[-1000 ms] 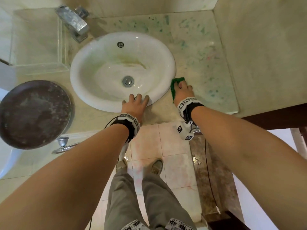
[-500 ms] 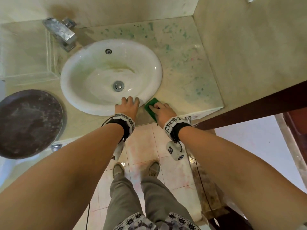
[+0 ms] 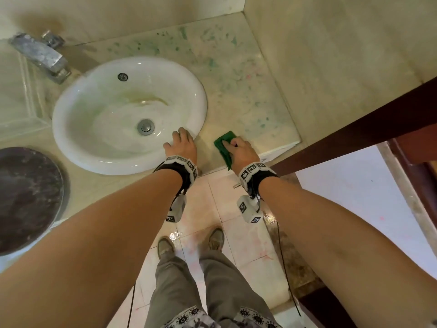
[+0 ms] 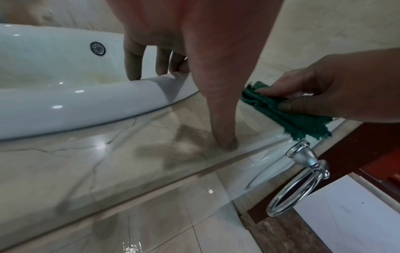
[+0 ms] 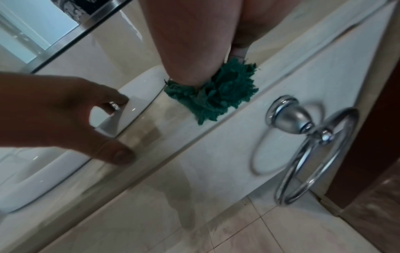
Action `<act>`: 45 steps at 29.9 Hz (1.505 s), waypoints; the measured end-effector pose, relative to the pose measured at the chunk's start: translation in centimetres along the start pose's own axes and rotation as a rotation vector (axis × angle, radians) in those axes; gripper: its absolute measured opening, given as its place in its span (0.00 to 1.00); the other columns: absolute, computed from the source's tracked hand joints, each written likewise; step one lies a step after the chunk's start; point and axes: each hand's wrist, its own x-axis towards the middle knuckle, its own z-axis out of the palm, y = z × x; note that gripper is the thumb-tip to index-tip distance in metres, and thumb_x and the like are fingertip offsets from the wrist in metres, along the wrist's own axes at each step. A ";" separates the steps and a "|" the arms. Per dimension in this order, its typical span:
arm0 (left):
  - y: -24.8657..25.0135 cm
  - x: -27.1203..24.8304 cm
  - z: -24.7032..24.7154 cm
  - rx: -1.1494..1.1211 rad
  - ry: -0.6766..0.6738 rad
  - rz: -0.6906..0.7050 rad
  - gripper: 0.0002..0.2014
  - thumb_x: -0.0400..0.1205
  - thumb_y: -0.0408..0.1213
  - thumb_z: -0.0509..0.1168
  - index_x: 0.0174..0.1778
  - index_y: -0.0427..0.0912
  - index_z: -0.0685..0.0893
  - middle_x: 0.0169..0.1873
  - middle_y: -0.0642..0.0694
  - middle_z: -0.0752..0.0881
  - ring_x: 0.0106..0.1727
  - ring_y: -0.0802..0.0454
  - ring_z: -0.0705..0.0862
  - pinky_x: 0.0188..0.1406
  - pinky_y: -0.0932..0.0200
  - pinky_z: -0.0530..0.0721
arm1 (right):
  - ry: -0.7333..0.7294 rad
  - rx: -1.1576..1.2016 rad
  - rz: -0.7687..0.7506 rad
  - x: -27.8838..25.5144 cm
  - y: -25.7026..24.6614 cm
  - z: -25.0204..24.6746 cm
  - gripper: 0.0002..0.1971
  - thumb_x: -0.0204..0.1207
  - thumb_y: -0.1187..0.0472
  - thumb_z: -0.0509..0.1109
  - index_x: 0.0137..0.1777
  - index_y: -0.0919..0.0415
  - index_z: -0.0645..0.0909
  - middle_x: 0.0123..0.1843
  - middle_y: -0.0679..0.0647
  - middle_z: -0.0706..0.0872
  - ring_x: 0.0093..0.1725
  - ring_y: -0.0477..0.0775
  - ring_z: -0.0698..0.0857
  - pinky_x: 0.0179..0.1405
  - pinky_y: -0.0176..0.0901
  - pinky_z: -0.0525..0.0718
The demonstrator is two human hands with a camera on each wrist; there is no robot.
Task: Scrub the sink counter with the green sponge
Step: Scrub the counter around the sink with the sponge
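Observation:
The green sponge (image 3: pixel 223 141) lies flat on the beige marble counter (image 3: pixel 248 95), near its front edge and right of the white sink (image 3: pixel 201 98). My right hand (image 3: pixel 233 145) holds it down, fingers on top and thumb at its side; the sponge's (image 4: pixel 303 126) frayed end pokes out behind the right hand (image 4: pixel 303 95). In the right wrist view the sponge (image 5: pixel 220 92) bunches under the thumb. My left hand (image 3: pixel 179 140) rests on the sink's front rim, fingers (image 4: pixel 132 68) draped over it, thumb tip on the counter. Green stains dot the counter's far right part.
A metal faucet (image 3: pixel 42 55) stands behind the sink at the left. A dark round tray (image 3: pixel 26 197) sits at the left. A chrome towel ring (image 4: pixel 298 179) hangs on the counter's front face below the sponge. A tiled wall (image 3: pixel 343 55) and dark wooden frame (image 3: pixel 354 129) close the right side.
The right hand slid the sponge from beside the sink's right rim down to the front edge, then a little right, away from the left hand. The left hand stayed on the rim.

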 end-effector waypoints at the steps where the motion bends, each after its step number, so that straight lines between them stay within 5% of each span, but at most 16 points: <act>1: 0.1 0.2 0.0 0.008 -0.019 -0.003 0.48 0.68 0.53 0.77 0.77 0.32 0.63 0.70 0.39 0.66 0.64 0.43 0.70 0.44 0.51 0.77 | 0.001 -0.002 0.018 0.0 0.7 -0.4 0.30 0.76 0.69 0.65 0.79 0.54 0.70 0.67 0.59 0.74 0.63 0.64 0.73 0.58 0.52 0.80; 8: 0.5 0.6 0.0 -0.018 -0.061 -0.048 0.29 0.78 0.29 0.63 0.75 0.25 0.64 0.71 0.33 0.67 0.64 0.41 0.72 0.37 0.54 0.69 | 0.026 -0.060 0.189 0.8 6.0 -3.3 0.34 0.74 0.70 0.66 0.81 0.53 0.66 0.69 0.59 0.71 0.64 0.65 0.72 0.62 0.51 0.78; 14: 0.8 0.9 0.2 -0.031 -0.030 -0.063 0.31 0.79 0.30 0.64 0.77 0.26 0.62 0.72 0.33 0.65 0.66 0.40 0.69 0.39 0.51 0.68 | 0.031 -0.131 0.250 1.6 5.3 -3.5 0.31 0.76 0.69 0.62 0.81 0.56 0.65 0.71 0.60 0.69 0.66 0.65 0.70 0.63 0.48 0.78; 21: 1.4 1.4 0.5 -0.044 0.000 -0.085 0.28 0.81 0.26 0.58 0.78 0.27 0.61 0.74 0.32 0.63 0.69 0.39 0.68 0.52 0.46 0.79 | 0.096 -0.026 -0.022 0.1 1.2 -0.3 0.23 0.79 0.65 0.62 0.74 0.56 0.76 0.64 0.58 0.76 0.65 0.66 0.71 0.61 0.53 0.78; 26: 1.5 1.4 0.2 -0.088 -0.002 -0.110 0.25 0.82 0.25 0.56 0.77 0.24 0.62 0.71 0.32 0.67 0.65 0.40 0.71 0.39 0.50 0.65 | 0.066 0.067 -0.083 0.0 2.8 -0.1 0.23 0.78 0.69 0.64 0.70 0.50 0.81 0.61 0.55 0.78 0.60 0.63 0.74 0.58 0.46 0.75; 29: 1.3 1.2 0.3 -0.059 -0.042 -0.111 0.29 0.79 0.33 0.66 0.74 0.26 0.66 0.67 0.34 0.70 0.61 0.42 0.73 0.37 0.52 0.66 | 0.146 0.122 0.005 -0.1 4.5 -0.7 0.24 0.77 0.72 0.63 0.69 0.51 0.82 0.60 0.57 0.79 0.58 0.63 0.74 0.54 0.40 0.70; 34: 1.3 1.1 0.2 -0.012 -0.030 -0.148 0.34 0.68 0.43 0.76 0.69 0.31 0.77 0.58 0.41 0.78 0.51 0.46 0.78 0.31 0.56 0.66 | 0.188 0.097 0.200 -0.2 8.4 -2.9 0.26 0.77 0.71 0.64 0.72 0.48 0.79 0.62 0.55 0.76 0.57 0.62 0.72 0.58 0.47 0.77; 39: 1.6 1.1 0.4 -0.027 0.031 -0.126 0.23 0.69 0.35 0.71 0.61 0.35 0.84 0.52 0.44 0.82 0.46 0.49 0.81 0.29 0.57 0.64 | 0.158 0.016 0.440 -0.1 11.5 -4.1 0.31 0.75 0.69 0.66 0.78 0.47 0.69 0.68 0.56 0.68 0.66 0.63 0.68 0.67 0.53 0.74; 43: 1.4 1.8 0.8 -0.066 0.064 -0.118 0.21 0.58 0.36 0.75 0.48 0.38 0.90 0.44 0.45 0.85 0.36 0.49 0.80 0.28 0.59 0.60 | 0.181 -0.103 0.526 1.1 11.6 -4.3 0.36 0.73 0.68 0.67 0.81 0.52 0.62 0.71 0.59 0.65 0.67 0.65 0.67 0.68 0.54 0.69; 45: 1.5 1.2 0.0 -0.017 0.028 -0.127 0.23 0.64 0.33 0.72 0.56 0.32 0.85 0.51 0.40 0.83 0.44 0.47 0.81 0.29 0.59 0.66 | 0.165 -0.105 0.584 2.1 11.1 -4.8 0.37 0.73 0.66 0.66 0.82 0.53 0.59 0.73 0.59 0.64 0.70 0.65 0.66 0.70 0.56 0.70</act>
